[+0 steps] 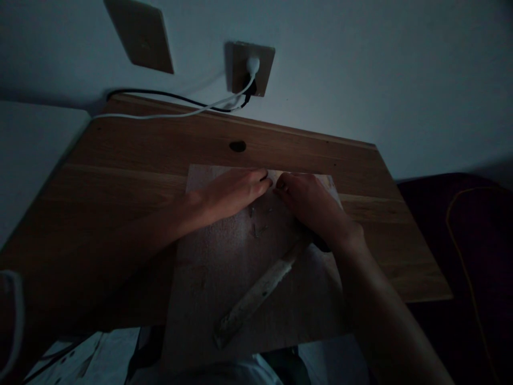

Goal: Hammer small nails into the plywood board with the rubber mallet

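Both hands meet near the far edge of a flat wooden board (212, 262), with their fingertips almost touching. My left hand (244, 187) has curled, pinched fingers, and whatever may lie in them is too small and dark to make out. Opposite it, my right hand (306, 195) is closed in the same way, its fingertips hidden in shadow. A hammer (258, 294) lies slantwise on the board, its worn wooden handle toward me and its dark head partly covered by my right wrist. Several small nails (256, 231) are scattered on the board below my hands.
The board rests on a wooden table (132, 144) with a dark hole (238, 146) near the back. Behind it, a wall socket (262, 69) has a white cable (160, 116) and a black cable (156, 92). A dark purple surface (433, 214) is at the right.
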A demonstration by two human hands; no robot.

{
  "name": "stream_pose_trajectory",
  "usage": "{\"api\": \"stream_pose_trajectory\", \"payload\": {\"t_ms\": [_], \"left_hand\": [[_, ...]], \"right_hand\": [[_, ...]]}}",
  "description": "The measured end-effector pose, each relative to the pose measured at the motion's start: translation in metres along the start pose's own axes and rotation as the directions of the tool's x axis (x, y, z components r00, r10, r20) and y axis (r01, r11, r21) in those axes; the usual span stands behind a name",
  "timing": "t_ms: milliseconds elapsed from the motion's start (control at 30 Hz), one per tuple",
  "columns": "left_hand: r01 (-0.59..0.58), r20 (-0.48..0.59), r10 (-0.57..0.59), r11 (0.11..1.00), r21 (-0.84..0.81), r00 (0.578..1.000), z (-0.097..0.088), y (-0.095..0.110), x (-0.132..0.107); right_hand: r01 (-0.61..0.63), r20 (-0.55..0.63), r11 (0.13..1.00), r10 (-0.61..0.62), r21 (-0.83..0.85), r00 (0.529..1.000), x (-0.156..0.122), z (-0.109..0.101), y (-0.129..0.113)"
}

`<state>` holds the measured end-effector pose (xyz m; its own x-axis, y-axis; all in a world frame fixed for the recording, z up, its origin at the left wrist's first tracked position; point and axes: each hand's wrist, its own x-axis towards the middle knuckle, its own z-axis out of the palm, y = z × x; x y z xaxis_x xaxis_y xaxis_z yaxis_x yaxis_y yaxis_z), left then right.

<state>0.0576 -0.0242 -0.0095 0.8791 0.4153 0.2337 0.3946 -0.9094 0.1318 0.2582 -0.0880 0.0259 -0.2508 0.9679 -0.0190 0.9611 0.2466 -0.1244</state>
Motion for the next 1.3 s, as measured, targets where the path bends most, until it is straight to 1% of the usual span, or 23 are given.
{"api": "stream_pose_trajectory", "payload": {"t_ms": [67, 167, 267, 333, 467, 667, 733, 867, 1000, 1133, 1300], "left_hand": [[-0.001, 0.008, 0.001, 1.000, -0.002, 1.000, 0.000, 0.001, 0.000], [-0.007, 0.038, 0.005, 0.999, 0.051, 0.999, -0.001, 0.003, 0.001], [-0.003, 0.065, -0.002, 0.996, 0.088, 0.998, -0.002, 0.004, 0.003], [0.007, 0.066, -0.013, 0.997, 0.082, 0.998, -0.002, 0.005, 0.004], [0.044, 0.064, -0.047, 0.998, 0.048, 0.997, -0.002, 0.007, 0.004], [0.080, 0.075, -0.081, 0.997, 0.020, 0.994, -0.006, 0.009, 0.004], [0.088, 0.058, -0.088, 0.996, -0.005, 0.994, -0.005, 0.008, 0.004], [0.107, -0.012, -0.109, 0.990, -0.090, 0.994, 0.001, 0.005, 0.005], [0.094, -0.011, -0.098, 0.980, -0.173, 0.995, 0.005, 0.003, 0.007], [0.096, -0.033, -0.104, 0.977, -0.193, 0.994, 0.005, 0.001, 0.007], [0.123, -0.037, -0.129, 0.981, -0.151, 0.991, 0.006, 0.005, 0.007]], "right_hand": [[-0.018, 0.004, 1.000, 0.018, -0.004, 1.000, 0.000, 0.000, -0.002], [-0.033, 0.018, 0.999, 0.033, 0.000, 0.999, 0.000, -0.001, -0.006], [-0.026, 0.018, 0.999, 0.025, 0.020, 1.000, 0.000, -0.002, -0.007], [-0.006, 0.013, 0.999, 0.006, 0.039, 1.000, 0.000, -0.002, -0.007], [0.032, -0.006, 0.998, -0.032, 0.057, 0.999, 0.000, 0.001, -0.007], [0.030, -0.027, 0.998, -0.028, 0.057, 0.999, -0.001, 0.002, -0.006], [0.026, -0.020, 0.997, -0.025, 0.079, 0.999, -0.002, 0.001, -0.006], [0.018, -0.019, 0.996, -0.016, 0.091, 1.000, -0.002, 0.000, -0.007], [0.010, -0.036, 0.996, -0.007, 0.091, 0.999, -0.001, -0.002, -0.009], [0.022, -0.088, 0.994, -0.013, 0.108, 0.996, -0.004, -0.005, -0.009], [0.062, -0.182, 0.983, -0.031, 0.170, 0.983, -0.011, -0.006, -0.004]]}}
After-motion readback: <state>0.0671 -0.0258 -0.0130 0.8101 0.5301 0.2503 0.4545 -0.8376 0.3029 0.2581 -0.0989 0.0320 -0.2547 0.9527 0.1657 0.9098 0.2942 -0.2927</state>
